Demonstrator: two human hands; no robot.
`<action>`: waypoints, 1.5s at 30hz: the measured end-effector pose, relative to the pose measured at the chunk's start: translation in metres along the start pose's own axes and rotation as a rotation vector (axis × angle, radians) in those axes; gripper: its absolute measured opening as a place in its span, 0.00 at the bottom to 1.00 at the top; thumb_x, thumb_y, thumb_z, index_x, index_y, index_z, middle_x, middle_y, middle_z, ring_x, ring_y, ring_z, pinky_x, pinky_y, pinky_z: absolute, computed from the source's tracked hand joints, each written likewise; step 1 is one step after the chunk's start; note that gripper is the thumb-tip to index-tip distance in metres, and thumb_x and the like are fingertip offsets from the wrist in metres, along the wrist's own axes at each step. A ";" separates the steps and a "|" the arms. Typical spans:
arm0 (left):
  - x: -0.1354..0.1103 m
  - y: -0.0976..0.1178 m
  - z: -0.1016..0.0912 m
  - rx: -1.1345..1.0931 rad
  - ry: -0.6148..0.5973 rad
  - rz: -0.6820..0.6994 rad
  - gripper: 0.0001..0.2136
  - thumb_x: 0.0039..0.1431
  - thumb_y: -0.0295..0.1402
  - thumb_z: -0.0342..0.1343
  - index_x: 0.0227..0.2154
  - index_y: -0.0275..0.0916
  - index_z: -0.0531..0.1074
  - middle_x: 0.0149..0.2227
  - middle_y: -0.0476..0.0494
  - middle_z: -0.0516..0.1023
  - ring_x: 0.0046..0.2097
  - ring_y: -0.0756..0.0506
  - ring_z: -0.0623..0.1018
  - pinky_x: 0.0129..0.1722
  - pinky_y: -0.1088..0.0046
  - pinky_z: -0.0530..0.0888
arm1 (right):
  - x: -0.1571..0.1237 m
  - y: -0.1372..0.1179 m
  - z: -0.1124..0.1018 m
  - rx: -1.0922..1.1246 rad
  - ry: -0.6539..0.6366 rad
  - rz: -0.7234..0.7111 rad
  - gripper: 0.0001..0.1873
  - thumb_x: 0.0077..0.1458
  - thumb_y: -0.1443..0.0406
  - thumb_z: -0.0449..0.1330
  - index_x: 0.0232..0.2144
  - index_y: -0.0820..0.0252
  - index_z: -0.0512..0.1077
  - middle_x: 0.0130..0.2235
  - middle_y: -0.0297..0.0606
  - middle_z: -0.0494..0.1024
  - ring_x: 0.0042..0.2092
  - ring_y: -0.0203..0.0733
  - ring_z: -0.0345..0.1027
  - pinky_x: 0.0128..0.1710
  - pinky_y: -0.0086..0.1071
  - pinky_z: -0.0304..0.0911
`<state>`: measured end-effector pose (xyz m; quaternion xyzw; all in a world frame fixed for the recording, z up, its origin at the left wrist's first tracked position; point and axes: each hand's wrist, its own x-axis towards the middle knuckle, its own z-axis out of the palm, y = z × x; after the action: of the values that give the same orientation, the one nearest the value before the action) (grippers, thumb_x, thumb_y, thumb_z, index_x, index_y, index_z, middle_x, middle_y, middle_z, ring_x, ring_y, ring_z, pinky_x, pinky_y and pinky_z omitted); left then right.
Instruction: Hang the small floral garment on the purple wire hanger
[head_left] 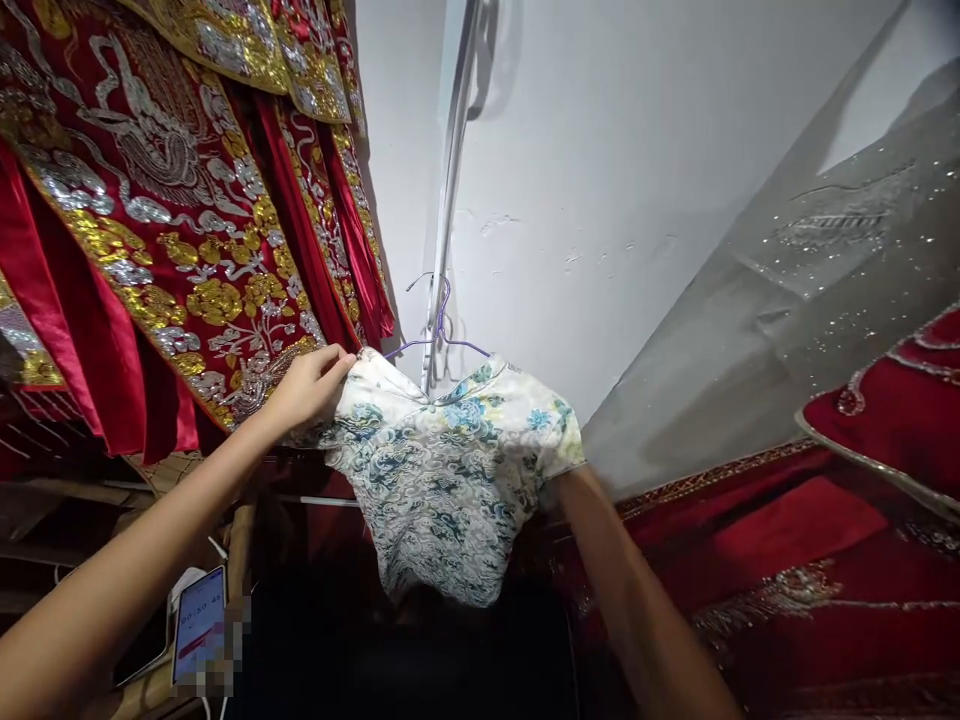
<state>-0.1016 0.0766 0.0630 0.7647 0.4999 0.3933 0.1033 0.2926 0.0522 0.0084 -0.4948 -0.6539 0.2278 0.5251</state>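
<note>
Left hand (311, 380) pinches the shoulder of a floral shirt (442, 480). Right forearm (622, 580) runs up to the other sleeve; right hand is hidden by cloth, so can't tell if it grips. Shirt is held out in front, neckline up, body hanging down. Purple hanger (466, 345) sits in the neck, arms running into both shoulders — so hanging looks mostly done. Left, as far as I can judge: seating the shoulders, releasing the shirt. Hook crosses a metal rail (451, 160); can't tell if it's caught there. Around: red embroidered costume (217, 300) left, sheer cloth (825, 300) right, phone (199, 610) lower left.
</note>
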 end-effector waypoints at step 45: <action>-0.071 0.065 0.041 0.045 0.023 0.272 0.14 0.66 0.35 0.51 0.52 0.44 0.69 0.38 0.42 0.76 0.42 0.40 0.76 0.46 0.61 0.72 | 0.057 -0.091 0.020 0.495 0.029 0.099 0.22 0.53 0.47 0.63 0.21 0.56 0.69 0.21 0.33 0.71 0.23 0.38 0.64 0.25 0.31 0.62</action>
<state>-0.0424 -0.0049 0.0359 0.8228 0.4016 0.4012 0.0259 0.2399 0.0702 0.1021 -0.3861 -0.5455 0.3991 0.6278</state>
